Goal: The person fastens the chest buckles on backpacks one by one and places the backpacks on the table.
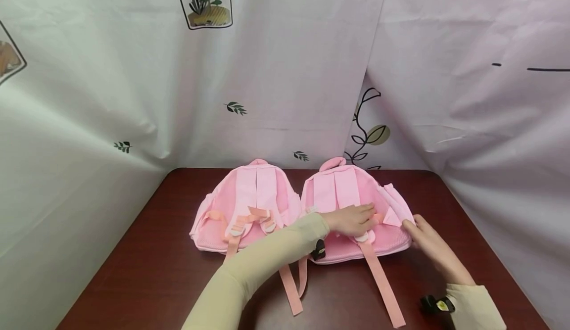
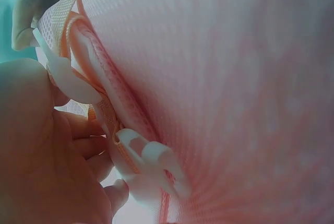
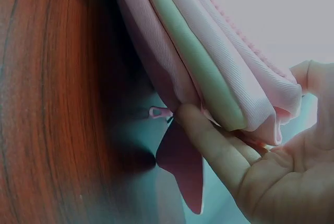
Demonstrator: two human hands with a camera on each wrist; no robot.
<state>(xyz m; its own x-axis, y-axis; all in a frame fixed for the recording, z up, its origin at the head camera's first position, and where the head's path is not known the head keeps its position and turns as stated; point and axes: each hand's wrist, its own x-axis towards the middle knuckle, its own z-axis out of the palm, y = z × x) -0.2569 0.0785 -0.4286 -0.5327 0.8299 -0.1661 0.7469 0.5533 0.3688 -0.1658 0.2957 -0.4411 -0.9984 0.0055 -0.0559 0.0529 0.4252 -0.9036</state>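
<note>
Two pink backpacks lie side by side on the table, back panels and shoulder straps up. Across the right backpack (image 1: 327,256) reaches my left hand (image 1: 354,219), resting on the straps with its fingers pointing right. The left wrist view shows that hand (image 2: 47,145) beside a white plastic buckle (image 2: 73,80) and the pink mesh panel (image 2: 209,78). At the backpack's right edge, my right hand (image 1: 429,241) grips the side, thumb on top. In the right wrist view its fingers (image 3: 214,145) curl against the layered side, near a pink zipper pull (image 3: 159,112).
The left backpack (image 1: 289,204) touches or nearly touches the right one. Orange webbing straps (image 1: 383,283) trail toward the front of the dark red-brown table (image 1: 147,270). Pale printed cloth (image 1: 285,72) hangs behind and at both sides.
</note>
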